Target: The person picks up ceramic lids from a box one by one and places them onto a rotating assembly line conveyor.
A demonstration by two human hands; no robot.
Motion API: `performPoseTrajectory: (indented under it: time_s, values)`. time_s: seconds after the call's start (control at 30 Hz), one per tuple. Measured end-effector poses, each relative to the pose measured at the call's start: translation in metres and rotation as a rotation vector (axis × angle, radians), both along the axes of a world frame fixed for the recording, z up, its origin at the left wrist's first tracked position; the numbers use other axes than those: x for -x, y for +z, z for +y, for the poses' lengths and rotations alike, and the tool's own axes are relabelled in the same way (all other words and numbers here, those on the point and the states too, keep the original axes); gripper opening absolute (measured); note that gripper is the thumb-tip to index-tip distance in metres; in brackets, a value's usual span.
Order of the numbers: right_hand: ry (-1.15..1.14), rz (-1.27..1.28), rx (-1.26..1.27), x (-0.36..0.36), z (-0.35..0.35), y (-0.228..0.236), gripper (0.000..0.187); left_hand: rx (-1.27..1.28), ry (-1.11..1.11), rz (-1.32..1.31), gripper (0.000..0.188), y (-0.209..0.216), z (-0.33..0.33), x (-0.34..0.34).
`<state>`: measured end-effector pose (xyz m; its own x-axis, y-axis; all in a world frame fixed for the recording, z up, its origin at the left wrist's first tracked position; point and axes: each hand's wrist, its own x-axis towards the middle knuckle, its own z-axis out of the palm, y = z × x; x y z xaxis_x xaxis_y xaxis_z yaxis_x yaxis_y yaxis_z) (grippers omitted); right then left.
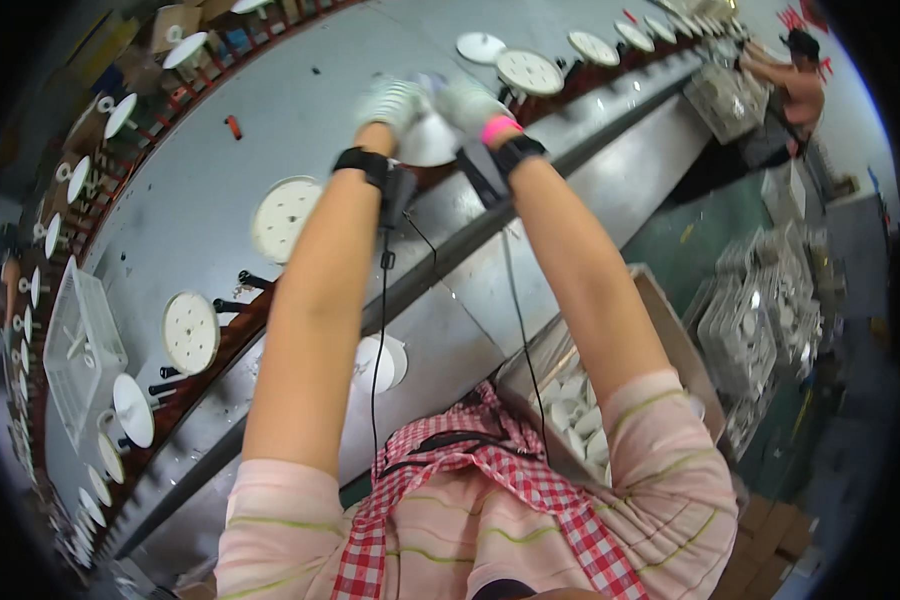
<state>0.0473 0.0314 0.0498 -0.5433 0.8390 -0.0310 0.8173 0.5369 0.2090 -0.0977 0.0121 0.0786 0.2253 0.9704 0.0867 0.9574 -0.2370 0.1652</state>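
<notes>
Grey metal benching runs across the whole view, with a line of white discs (190, 332) on pegs curving along its far side.

Your left hand (392, 102) and right hand (470, 103), both in pale gloves, reach out together and meet on a white bowl (428, 143). The bowl sits between the two hands and just below them, and both hands touch it. Motion blur hides the fingers, so you cannot tell how tightly either hand closes on it.

Just behind the grip, each wrist wears a black band (361, 162), and the right wrist also has a pink band (500, 128). A thin black cable (378, 330) hangs from the left wrist toward your chest.

Left of the grip and a little nearer to you, one larger disc (282, 216) stands on its peg. Beyond the grip on the right, another disc (529, 71) faces up. Well below the grip, beside your right elbow, a bin (670, 330) holds white cups (575, 405). Far off to the right, another person (802, 85) bends over a wire crate (722, 100).
</notes>
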Motion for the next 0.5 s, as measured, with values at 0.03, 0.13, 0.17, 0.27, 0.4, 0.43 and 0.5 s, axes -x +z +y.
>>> performPoseTrajectory:
  time_s: [0.03, 0.13, 0.17, 0.27, 0.4, 0.43, 0.5]
  values:
    - [-0.242, 0.496, 0.075, -0.007, 0.019, -0.013, 0.035, 0.000, -0.123, 0.098, 0.028, -0.002, 0.005, -0.011]
    - [-0.303, 0.793, 0.119, -0.031, 0.020, -0.024, 0.040, -0.211, -0.151, -0.145, 0.019, -0.077, 0.033, -0.021]
    - [-0.041, 0.735, -0.185, -0.056, 0.025, -0.041, 0.028, -0.148, -0.132, -0.176, 0.019, -0.086, 0.041, -0.041]
    - [-0.239, 0.657, -0.118, -0.109, -0.031, -0.037, 0.024, -0.555, -0.438, 0.331, 0.023, -0.128, 0.059, -0.039]
    - [0.165, 1.115, -0.465, -0.216, -0.130, -0.110, 0.035, -0.210, 0.085, -0.218, 0.034, -0.162, 0.015, -0.106]
    - [0.243, 1.270, 0.163, -0.268, -0.163, -0.116, 0.038, -0.193, 0.072, -0.215, 0.034, -0.172, 0.005, -0.128]
    - [0.183, 1.468, 0.402, -0.364, -0.220, -0.134, 0.035, -0.035, 0.233, -0.415, 0.036, -0.156, -0.027, -0.169]
